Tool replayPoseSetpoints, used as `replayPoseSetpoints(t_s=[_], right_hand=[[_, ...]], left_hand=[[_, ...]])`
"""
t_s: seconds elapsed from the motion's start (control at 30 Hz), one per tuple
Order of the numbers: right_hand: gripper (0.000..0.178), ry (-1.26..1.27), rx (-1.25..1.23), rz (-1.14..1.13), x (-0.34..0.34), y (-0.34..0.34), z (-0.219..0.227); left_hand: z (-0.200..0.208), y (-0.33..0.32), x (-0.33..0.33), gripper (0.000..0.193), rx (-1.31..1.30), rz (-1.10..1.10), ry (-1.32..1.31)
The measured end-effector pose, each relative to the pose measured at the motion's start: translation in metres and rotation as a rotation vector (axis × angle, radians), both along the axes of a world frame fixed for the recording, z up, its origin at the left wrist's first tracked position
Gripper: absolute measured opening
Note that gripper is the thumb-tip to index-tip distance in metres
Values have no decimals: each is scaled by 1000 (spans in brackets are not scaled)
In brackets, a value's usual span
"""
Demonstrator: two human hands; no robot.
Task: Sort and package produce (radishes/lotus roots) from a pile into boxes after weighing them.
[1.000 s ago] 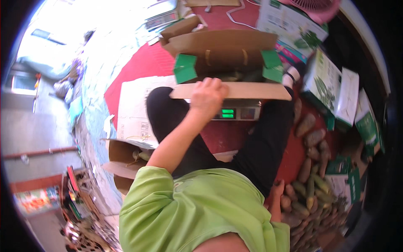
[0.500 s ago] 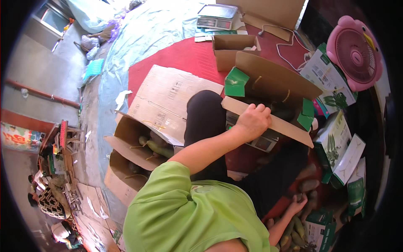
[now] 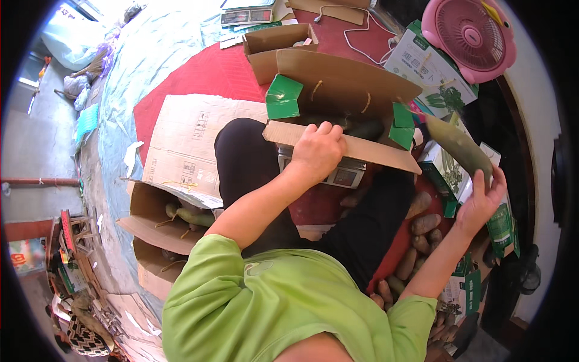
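Note:
My left hand [image 3: 318, 151] is closed over the near flap [image 3: 386, 158] of an open cardboard box [image 3: 344, 75] in front of me. The box has green corner flaps and yellow cord loops, and dark green produce [image 3: 367, 130] lies inside it. Under its near side a digital scale [image 3: 347, 177] shows in part. On the right, my right hand [image 3: 482, 202] grips the lower end of a long, thick green gourd [image 3: 459, 145], held up tilted beside the box. Near my right forearm, several brownish oblong vegetables [image 3: 426, 223] are strewn on the red mat.
To my left stand cardboard boxes [image 3: 160, 208] with green gourds, beside a flat cardboard sheet [image 3: 199, 133]. A smaller box [image 3: 274, 39] and another scale [image 3: 247, 17] are farther off. Printed cartons [image 3: 431, 66] and a pink fan [image 3: 467, 36] line the right, where a white cable [image 3: 356, 45] lies.
My right hand has come up from the pile at the lower right, now with a green gourd in it. My left hand stays on the flap. The view has shifted toward the right.

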State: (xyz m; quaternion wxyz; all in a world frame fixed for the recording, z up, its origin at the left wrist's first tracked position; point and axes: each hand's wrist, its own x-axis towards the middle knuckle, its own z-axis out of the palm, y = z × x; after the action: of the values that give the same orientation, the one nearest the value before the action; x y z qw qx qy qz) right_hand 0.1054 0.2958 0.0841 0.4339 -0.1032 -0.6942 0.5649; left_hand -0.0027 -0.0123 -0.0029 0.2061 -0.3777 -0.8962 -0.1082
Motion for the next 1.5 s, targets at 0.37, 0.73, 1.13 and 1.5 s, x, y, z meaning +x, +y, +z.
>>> replayPoseSetpoints(t_s=[0.37,0.73,1.13,1.5], right_hand=[[31,-369,210,249,-82,-57,-62],[24,-892,105,163,142,126,-318],[27,-1238,358,-1,232,43,-305],[26,-1227,373,-124,209,-18,-290]], left_hand=[[2,-7,3,7,-34,18,1],[7,0,5,11,-15,-19,1],[8,-6,3,13,-46,-1,-47],[13,3,5,15,-34,4,-22]])
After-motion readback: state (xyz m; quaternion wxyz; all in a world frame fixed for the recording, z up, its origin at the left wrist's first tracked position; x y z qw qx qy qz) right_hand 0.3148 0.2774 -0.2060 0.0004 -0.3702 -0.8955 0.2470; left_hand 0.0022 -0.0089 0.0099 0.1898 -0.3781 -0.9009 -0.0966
